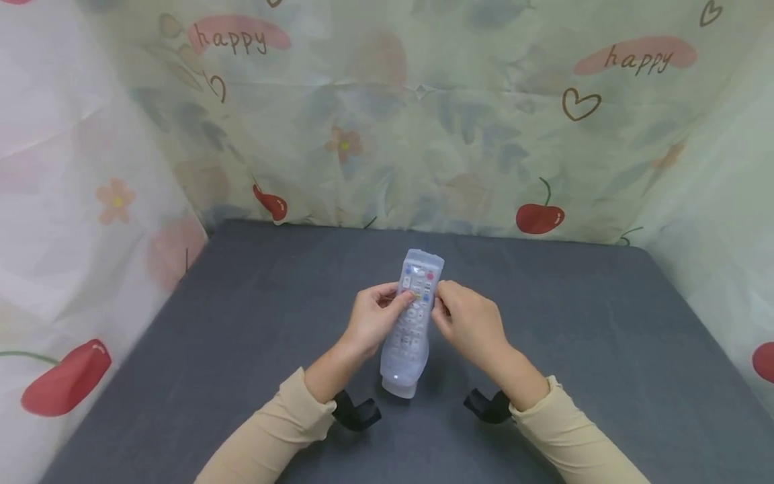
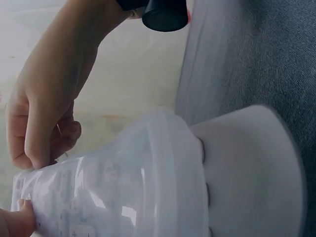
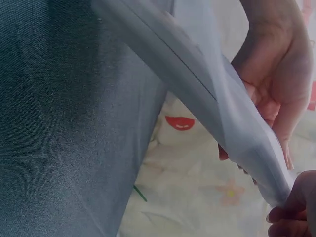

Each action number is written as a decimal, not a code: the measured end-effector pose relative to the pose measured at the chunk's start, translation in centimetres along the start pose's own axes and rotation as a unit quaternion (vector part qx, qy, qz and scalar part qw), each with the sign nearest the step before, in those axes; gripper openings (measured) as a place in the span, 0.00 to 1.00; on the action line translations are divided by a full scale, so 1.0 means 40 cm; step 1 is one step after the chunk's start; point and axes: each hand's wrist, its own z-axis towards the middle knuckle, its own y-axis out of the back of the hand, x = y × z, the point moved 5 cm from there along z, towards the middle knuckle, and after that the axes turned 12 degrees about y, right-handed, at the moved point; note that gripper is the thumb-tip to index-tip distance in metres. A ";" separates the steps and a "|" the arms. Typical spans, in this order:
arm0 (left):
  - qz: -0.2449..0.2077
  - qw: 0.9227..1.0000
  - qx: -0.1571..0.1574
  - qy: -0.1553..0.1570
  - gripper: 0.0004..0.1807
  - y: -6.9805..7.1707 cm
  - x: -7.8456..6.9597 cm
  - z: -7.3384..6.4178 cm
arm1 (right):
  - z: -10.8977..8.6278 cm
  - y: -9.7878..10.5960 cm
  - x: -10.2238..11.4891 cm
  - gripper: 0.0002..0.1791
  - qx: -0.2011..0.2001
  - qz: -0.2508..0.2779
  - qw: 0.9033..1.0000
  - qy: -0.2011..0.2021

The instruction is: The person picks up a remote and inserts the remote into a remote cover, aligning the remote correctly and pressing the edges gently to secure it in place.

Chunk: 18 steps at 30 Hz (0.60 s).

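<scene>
A white remote control (image 1: 399, 388) sits in a translucent cover (image 1: 406, 359), held up over the table with its buttons facing me. Its bare white end (image 2: 252, 168) sticks out past the cover's rim at the bottom. My left hand (image 1: 371, 319) grips the remote from the left, thumb lying across the buttons and the other fingers behind. On the opposite side, my right hand (image 1: 474, 319) pinches the cover's edge near the upper part, fingers curled. From the right wrist view, the cover (image 3: 247, 133) looks loose along the remote's side, with my right fingertips (image 3: 291, 217) at its far end.
Dark grey cloth covers the table (image 1: 242, 323). Patterned curtains (image 1: 393, 121) with cherries, flowers and hearts hang behind and at both sides. Black straps (image 1: 357, 411) are worn at both wrists, beside beige sleeves (image 1: 272, 423).
</scene>
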 end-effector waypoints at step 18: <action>-0.029 0.998 -0.022 0.049 0.17 -0.009 0.022 0.014 | -0.031 -0.018 0.028 0.07 -0.060 -0.095 0.990 0.085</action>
